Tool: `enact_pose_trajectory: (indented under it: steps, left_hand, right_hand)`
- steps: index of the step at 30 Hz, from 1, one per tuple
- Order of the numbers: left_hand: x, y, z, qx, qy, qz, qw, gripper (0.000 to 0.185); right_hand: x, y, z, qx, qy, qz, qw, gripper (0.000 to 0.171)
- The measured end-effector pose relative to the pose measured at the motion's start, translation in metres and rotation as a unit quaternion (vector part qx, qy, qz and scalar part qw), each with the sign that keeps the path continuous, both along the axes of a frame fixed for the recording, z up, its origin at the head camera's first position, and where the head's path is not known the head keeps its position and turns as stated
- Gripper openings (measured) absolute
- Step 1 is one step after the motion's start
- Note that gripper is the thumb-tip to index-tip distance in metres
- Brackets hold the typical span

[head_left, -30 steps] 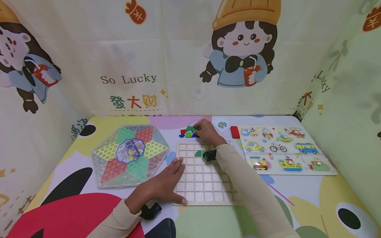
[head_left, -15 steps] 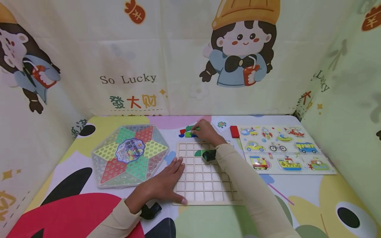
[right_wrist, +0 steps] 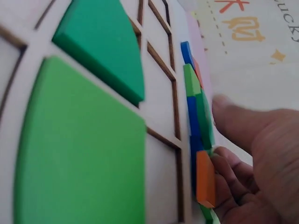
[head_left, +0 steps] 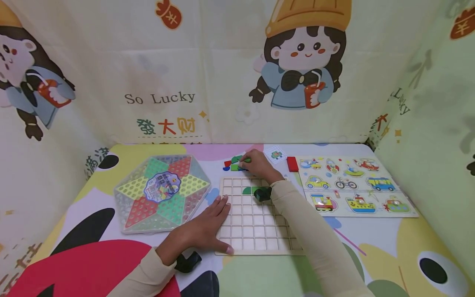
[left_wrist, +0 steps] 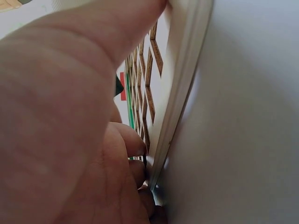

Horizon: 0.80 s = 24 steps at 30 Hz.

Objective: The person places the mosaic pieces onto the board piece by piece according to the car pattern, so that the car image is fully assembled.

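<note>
My left hand (head_left: 202,231) rests on the left edge of a wooden grid board (head_left: 237,233), fingers spread, thumb at its near corner. In the left wrist view the thumb lies over the board's rim (left_wrist: 180,70). My right hand (head_left: 259,166) reaches past the board's far edge to a small pile of coloured pieces (head_left: 235,168), a green piece (head_left: 247,160) at its bent fingertips. Among the pile, the right wrist view shows an orange piece (right_wrist: 205,179) by the fingers. On the board lie a dark green curved-edged piece (right_wrist: 103,51) and a light green piece (right_wrist: 84,144).
A hexagonal Chinese checkers box (head_left: 163,194) stands left of the board. To the right lies a vehicle peg puzzle (head_left: 356,187), with a red block (head_left: 292,164) at its corner. A pattern card (head_left: 276,155) lies behind the right hand. Printed cloth walls surround the table.
The right hand's fingertips shift slightly among the pieces, and the green piece at them shows more clearly. The left hand and the board stay put.
</note>
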<state>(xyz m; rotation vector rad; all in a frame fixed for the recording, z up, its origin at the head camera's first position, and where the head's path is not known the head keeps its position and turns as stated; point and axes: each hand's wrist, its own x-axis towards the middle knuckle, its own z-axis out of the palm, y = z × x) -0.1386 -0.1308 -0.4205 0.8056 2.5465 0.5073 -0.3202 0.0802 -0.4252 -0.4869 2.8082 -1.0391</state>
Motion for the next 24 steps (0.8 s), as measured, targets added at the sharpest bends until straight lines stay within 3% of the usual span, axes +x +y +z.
enact_pose_trajectory:
  steps: [7,16,24]
  left_hand:
    - [0.0004,0.0007,0.0002,0.001,-0.001,0.004,1.0,0.118]
    - [0.0011,0.0019,0.0001,0.011,-0.002,0.005,0.9999,0.117]
    - [0.0012,0.0023,-0.0036,0.005,-0.001,0.006,1.0,0.118]
  right_hand:
    - [-0.0007,0.0057,-0.0034,-0.007,-0.01,0.023,1.0,0.024]
    - [0.0017,0.0064,-0.0085,-0.045,0.008,-0.011,0.999,0.015]
    - [0.0056,0.011,-0.0072,-0.069,0.016,-0.019,0.997,0.022]
